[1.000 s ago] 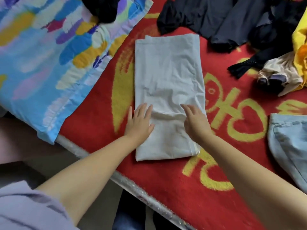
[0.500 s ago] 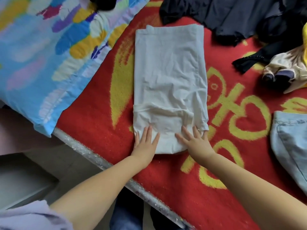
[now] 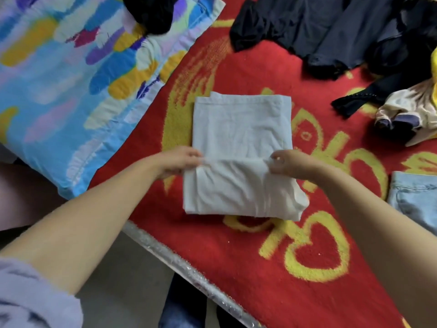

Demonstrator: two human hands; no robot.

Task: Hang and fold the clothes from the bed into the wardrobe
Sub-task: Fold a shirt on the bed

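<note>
A white garment [image 3: 241, 138] lies folded on the red and yellow bed cover [image 3: 236, 256], its near end turned up over its middle. My left hand [image 3: 177, 162] pinches the left corner of that turned-up edge. My right hand [image 3: 293, 163] pinches the right corner of the same edge. Both hands hold the fold about halfway along the garment. Dark clothes [image 3: 331, 29] lie in a heap at the far right of the bed.
A multicoloured pillow [image 3: 71, 79] lies at the left with a black garment [image 3: 151, 13] on its far end. Light blue jeans [image 3: 416, 197] sit at the right edge. A beige and dark bundle [image 3: 406, 114] lies at the right. The bed's edge [image 3: 179, 261] runs diagonally below.
Both hands took hold of the garment's near edge and carried it away from me, folding the near end up over the middle. The garment now looks shorter.
</note>
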